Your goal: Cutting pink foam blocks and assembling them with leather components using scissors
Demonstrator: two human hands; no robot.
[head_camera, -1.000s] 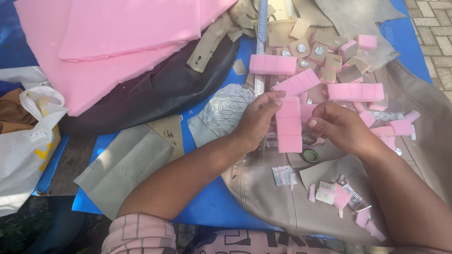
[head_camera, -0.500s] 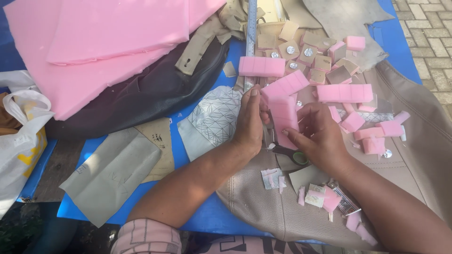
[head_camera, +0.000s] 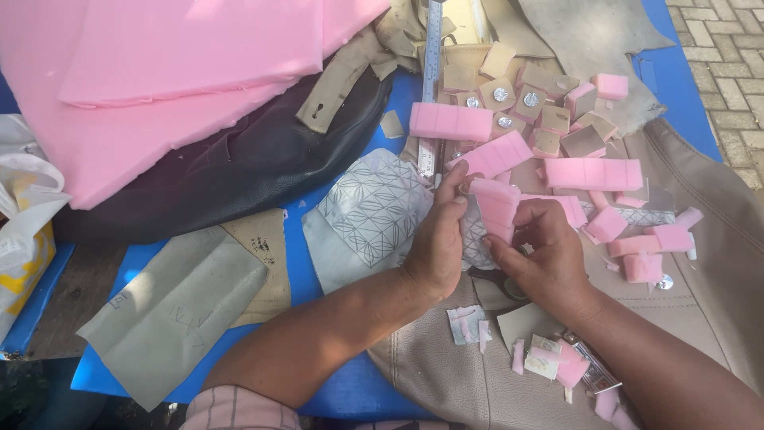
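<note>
Both my hands hold one pink foam strip [head_camera: 495,207] scored into blocks, upright between them over the beige leather sheet [head_camera: 716,302]. My left hand [head_camera: 438,239] grips its left side with fingers curled. My right hand [head_camera: 541,255] pinches its lower right edge. More pink foam strips [head_camera: 450,121] [head_camera: 593,173] and small pink foam cubes [head_camera: 649,239] lie just beyond. Dark scissors [head_camera: 497,283] peek out under my right hand.
Big pink foam slabs [head_camera: 159,72] rest on black leather [head_camera: 223,175] at the upper left. A steel ruler [head_camera: 430,72], tan squares with metal buttons [head_camera: 509,95], patterned grey fabric [head_camera: 374,211], grey cut pieces [head_camera: 175,302] and a white bag [head_camera: 24,231] lie around the blue table [head_camera: 350,390].
The foam strip has been lifted and turned more upright between my hands. My hands have drawn closer together around it, and the view has shifted slightly.
</note>
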